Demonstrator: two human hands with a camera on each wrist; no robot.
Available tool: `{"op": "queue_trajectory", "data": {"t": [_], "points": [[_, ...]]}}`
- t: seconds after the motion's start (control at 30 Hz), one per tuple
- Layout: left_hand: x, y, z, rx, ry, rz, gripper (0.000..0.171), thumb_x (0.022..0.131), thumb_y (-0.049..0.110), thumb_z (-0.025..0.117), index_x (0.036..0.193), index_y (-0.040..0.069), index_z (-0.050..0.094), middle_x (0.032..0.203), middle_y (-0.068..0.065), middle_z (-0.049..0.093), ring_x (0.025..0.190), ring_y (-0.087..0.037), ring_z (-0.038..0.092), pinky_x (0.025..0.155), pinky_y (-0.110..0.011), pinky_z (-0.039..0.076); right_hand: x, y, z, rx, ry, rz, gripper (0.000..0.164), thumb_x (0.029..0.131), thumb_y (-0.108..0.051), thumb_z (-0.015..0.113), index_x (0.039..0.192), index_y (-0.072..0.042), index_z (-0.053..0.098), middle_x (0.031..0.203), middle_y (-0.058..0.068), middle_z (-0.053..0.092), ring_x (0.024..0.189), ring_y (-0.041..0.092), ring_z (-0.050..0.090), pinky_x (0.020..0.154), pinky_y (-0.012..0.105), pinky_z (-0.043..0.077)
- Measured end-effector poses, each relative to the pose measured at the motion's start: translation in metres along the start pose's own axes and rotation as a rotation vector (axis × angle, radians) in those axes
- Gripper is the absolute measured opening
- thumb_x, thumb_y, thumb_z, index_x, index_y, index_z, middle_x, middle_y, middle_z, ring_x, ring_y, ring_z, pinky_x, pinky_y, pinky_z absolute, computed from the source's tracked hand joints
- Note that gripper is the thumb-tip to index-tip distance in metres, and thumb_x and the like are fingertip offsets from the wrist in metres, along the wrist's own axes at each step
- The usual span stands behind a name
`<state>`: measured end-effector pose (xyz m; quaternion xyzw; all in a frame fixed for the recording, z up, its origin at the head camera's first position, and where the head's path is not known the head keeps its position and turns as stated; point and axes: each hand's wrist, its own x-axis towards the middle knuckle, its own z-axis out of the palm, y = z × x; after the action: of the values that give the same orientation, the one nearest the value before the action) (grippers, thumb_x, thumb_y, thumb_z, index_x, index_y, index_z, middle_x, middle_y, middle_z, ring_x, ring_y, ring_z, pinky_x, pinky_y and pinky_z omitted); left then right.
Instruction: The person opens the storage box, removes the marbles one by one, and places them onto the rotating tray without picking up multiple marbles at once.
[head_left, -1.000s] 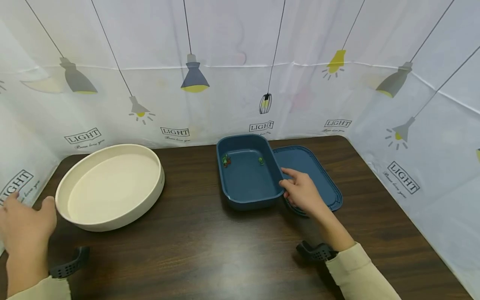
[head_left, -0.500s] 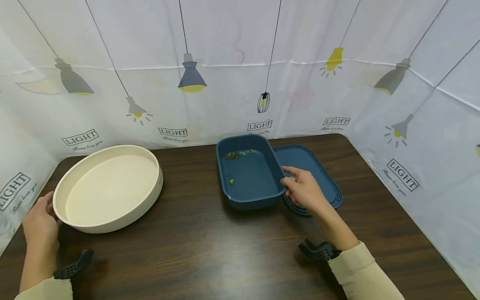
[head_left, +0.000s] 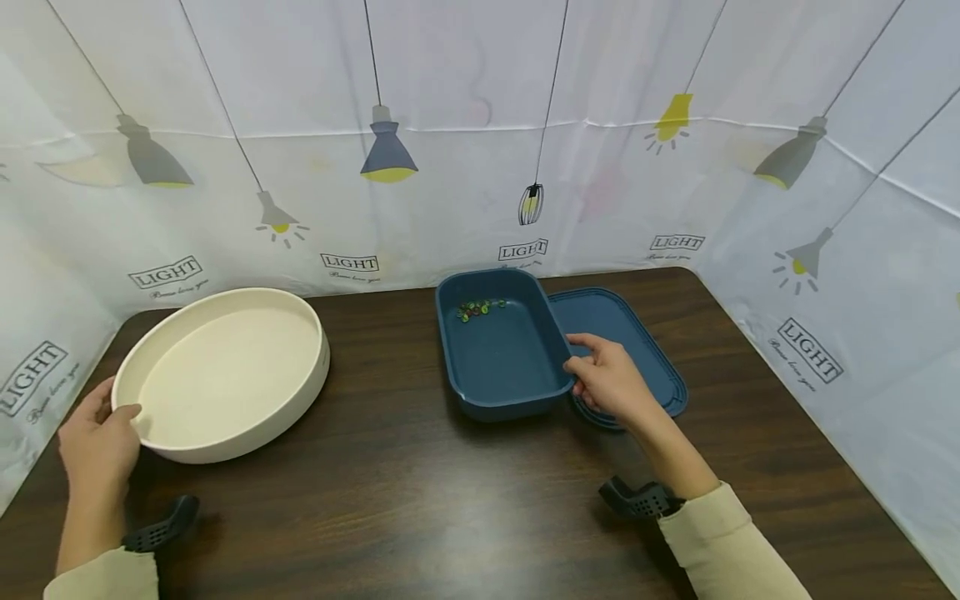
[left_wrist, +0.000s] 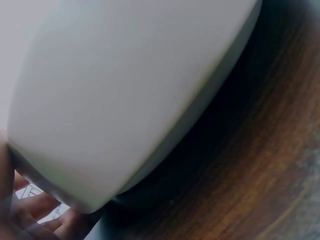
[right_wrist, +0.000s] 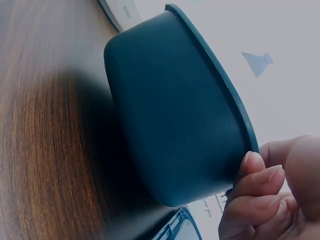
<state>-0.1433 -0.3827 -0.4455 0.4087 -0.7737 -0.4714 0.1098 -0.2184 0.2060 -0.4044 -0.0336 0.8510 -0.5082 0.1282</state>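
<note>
My left hand (head_left: 101, 446) grips the near left rim of a round cream tray (head_left: 318, 371), thumb over the rim and fingers on its outer side. In the left wrist view, fingers (left_wrist: 42, 207) curl behind the tray's wall. My right hand (head_left: 607, 379) pinches the right rim of a deep blue rectangular container (head_left: 502, 358), near its front corner. The right wrist view has the fingertips (right_wrist: 267, 177) at that rim and the container's side wall. Inside lie several small green and dark red bits (head_left: 474, 311), bunched at the back left; their kind is too small to tell.
A flat blue lid (head_left: 626, 337) lies right of the container, partly under its edge and my right hand. All stands on a dark wooden table (head_left: 390, 492). A white curtain (head_left: 450, 83) printed with lamps hangs at the back and sides.
My left hand has come in from the left and taken hold of the cream tray's rim. In the container the small bits have shifted into one bunch. My right hand keeps its grip.
</note>
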Motion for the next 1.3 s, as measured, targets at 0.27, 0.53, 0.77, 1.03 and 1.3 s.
{"op": "queue_trajectory", "data": {"t": [0.27,0.53,0.77,1.03,1.3], "points": [[-0.007,0.007,0.016,0.087,-0.045,0.06,0.057,0.102,0.024,0.046,0.158,0.031,0.034,0.16,-0.003,0.038,0.144,-0.013,0.043,0.111,-0.021,0.042,0.002,0.004,-0.002,-0.051,-0.046,0.005,0.06,0.1,-0.013,0.051,0.156,-0.004,0.033,0.061,0.002,0.061,0.045,0.012,0.05,0.044,0.027,0.043],[-0.02,0.018,0.041,0.088,-0.132,0.246,0.057,0.102,0.016,0.044,0.159,0.014,0.034,0.155,-0.02,0.047,0.133,-0.036,0.051,0.067,-0.004,0.039,0.002,0.006,0.002,-0.084,-0.098,0.043,0.064,0.099,-0.013,0.049,0.158,-0.006,0.026,0.063,0.003,0.062,0.047,0.014,0.053,0.046,0.029,0.046],[-0.03,0.022,0.052,0.054,-0.186,0.31,0.06,0.103,0.013,0.041,0.161,0.019,0.028,0.149,-0.028,0.049,0.128,-0.039,0.052,0.064,-0.004,0.04,0.001,0.005,0.002,-0.096,-0.111,0.033,0.065,0.099,-0.013,0.049,0.159,-0.007,0.024,0.063,0.004,0.062,0.046,0.015,0.053,0.045,0.03,0.046],[-0.035,0.023,0.054,0.094,-0.178,0.349,0.055,0.106,0.027,0.037,0.161,0.022,0.029,0.147,-0.025,0.052,0.125,-0.034,0.055,0.074,-0.013,0.039,0.002,0.005,0.001,-0.131,-0.104,0.023,0.064,0.101,-0.016,0.05,0.159,-0.008,0.025,0.062,0.005,0.062,0.047,0.016,0.053,0.047,0.033,0.048],[-0.028,0.012,0.053,0.006,-0.232,0.381,0.055,0.108,0.032,0.033,0.162,0.027,0.026,0.161,-0.014,0.039,0.136,-0.029,0.047,0.088,-0.013,0.041,-0.005,-0.009,-0.015,-0.328,0.08,-0.135,0.055,0.102,-0.036,0.058,0.149,-0.009,0.045,0.075,0.012,0.069,0.059,0.025,0.063,0.052,0.032,0.048]]}}
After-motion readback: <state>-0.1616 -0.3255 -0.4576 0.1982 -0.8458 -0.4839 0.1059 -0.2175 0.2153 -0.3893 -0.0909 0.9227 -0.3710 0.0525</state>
